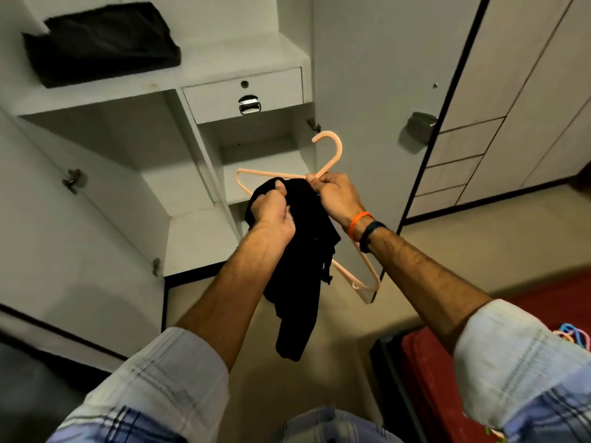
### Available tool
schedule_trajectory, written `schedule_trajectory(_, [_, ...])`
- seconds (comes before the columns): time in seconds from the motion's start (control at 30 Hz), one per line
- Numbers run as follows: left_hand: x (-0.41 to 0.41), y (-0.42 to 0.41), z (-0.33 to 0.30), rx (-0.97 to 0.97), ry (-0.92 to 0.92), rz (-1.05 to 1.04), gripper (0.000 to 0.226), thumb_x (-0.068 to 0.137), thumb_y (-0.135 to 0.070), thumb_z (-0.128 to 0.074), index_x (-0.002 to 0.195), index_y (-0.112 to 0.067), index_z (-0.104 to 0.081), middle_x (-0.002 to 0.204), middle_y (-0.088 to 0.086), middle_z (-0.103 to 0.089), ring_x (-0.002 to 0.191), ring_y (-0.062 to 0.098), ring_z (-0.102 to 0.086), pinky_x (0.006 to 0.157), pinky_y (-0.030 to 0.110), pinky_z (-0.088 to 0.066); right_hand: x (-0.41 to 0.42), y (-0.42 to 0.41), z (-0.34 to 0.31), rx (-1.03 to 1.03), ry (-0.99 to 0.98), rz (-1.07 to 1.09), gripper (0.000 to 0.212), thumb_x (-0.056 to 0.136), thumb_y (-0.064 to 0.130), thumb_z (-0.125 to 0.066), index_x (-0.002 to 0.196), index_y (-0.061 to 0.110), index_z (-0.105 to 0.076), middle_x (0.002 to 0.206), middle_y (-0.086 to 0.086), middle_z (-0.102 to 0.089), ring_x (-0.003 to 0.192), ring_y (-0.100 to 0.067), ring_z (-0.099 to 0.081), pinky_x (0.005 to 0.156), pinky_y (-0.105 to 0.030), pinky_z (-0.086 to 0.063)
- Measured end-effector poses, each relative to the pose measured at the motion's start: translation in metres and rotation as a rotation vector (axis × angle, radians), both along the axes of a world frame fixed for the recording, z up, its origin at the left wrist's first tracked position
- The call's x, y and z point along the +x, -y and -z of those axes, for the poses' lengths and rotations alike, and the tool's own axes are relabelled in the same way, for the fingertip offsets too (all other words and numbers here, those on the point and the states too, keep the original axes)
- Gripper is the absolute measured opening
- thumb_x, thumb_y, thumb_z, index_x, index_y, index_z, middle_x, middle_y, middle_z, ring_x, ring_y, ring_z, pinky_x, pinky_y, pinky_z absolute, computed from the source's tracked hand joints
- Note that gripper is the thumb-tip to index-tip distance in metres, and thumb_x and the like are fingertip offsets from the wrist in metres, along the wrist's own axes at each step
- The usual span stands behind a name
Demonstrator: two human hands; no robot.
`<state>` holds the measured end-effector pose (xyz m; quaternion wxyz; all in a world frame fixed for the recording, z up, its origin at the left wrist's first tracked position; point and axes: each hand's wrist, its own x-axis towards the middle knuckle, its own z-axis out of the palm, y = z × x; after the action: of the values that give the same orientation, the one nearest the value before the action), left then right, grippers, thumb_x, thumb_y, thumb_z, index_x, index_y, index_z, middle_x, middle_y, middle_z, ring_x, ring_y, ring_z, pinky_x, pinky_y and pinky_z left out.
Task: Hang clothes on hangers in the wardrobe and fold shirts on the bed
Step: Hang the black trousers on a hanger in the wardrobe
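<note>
At upper left, the open wardrobe (96,100) holds a folded dark cloth (99,43) on its top shelf; the drawer (243,91) beside it is closed. At centre frame, a bunched black garment (300,266) hangs limp over a peach hanger (329,155). The left hand (271,212) grips the garment; the right hand (335,193) grips the hanger's neck.

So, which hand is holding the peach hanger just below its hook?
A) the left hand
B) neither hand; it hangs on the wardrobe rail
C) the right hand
C: the right hand pinches the peach hanger at its neck, while the left hand grips the black garment.
</note>
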<state>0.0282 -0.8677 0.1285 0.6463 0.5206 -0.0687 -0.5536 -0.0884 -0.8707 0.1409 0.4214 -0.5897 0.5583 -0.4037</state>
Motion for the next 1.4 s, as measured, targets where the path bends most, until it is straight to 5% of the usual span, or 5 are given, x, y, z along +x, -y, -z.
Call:
schedule_trajectory(0.27, [0.006,0.007,-0.037,-0.126,0.069,-0.163,0.03,0.099,-0.004,-0.056,0.128,0.0,-0.05,0.084,0.01,-0.059,0.067,0.018,-0.061,0.044,0.019,-0.052,0.015,0.029,-0.032,-0.091,0.09,-0.109,0.041,0.092,0.043,-0.06,0.076,0.007,-0.07,0.05,0.008,-0.048,0.052,-0.015,-0.044,0.057,-0.035,-0.035])
schedule_trajectory(0.47, [0.0,0.015,-0.044,-0.07,0.172,-0.183,0.046,0.097,-0.013,-0.061,0.139,-0.003,-0.046,0.12,0.021,-0.064,0.094,0.026,-0.068,0.08,0.037,-0.06,0.008,0.041,-0.049,-0.076,0.187,-0.237,0.034,0.097,0.034,-0.06,0.094,0.004,-0.074,0.048,0.007,-0.041,0.04,-0.007,-0.035,0.043,-0.024,-0.029])
schedule_trajectory(0.77, [-0.02,0.035,-0.049,-0.12,0.298,-0.205,0.046,0.095,-0.005,-0.06,0.136,0.003,-0.041,0.116,0.026,-0.06,0.085,0.026,-0.06,0.047,0.024,-0.05,-0.001,0.028,-0.08,-0.018,0.396,-0.497,0.024,0.1,0.02,-0.055,0.101,0.003,-0.072,0.056,0.002,-0.036,0.042,-0.006,-0.025,0.038,-0.018,-0.021])
schedule_trajectory(1.13, [-0.011,0.032,-0.036,0.163,1.141,0.863,0.028,0.084,0.007,-0.065,0.108,-0.007,-0.058,0.106,0.01,-0.071,0.088,0.017,-0.066,0.088,0.035,-0.055,-0.001,0.041,-0.069,-0.055,0.344,-0.44,0.028,0.099,0.021,-0.057,0.105,-0.002,-0.072,0.058,0.001,-0.039,0.043,-0.007,-0.027,0.038,-0.021,-0.022])
schedule_trajectory(1.4, [0.0,0.006,-0.039,0.034,1.55,1.213,0.033,0.086,-0.054,-0.066,0.089,-0.022,-0.075,0.09,-0.005,-0.074,0.092,0.014,-0.067,0.088,0.034,-0.053,0.002,0.038,-0.067,-0.025,0.323,-0.427,0.026,0.101,0.019,-0.054,0.104,0.0,-0.072,0.06,0.0,-0.037,0.047,-0.01,-0.024,0.042,-0.024,-0.018])
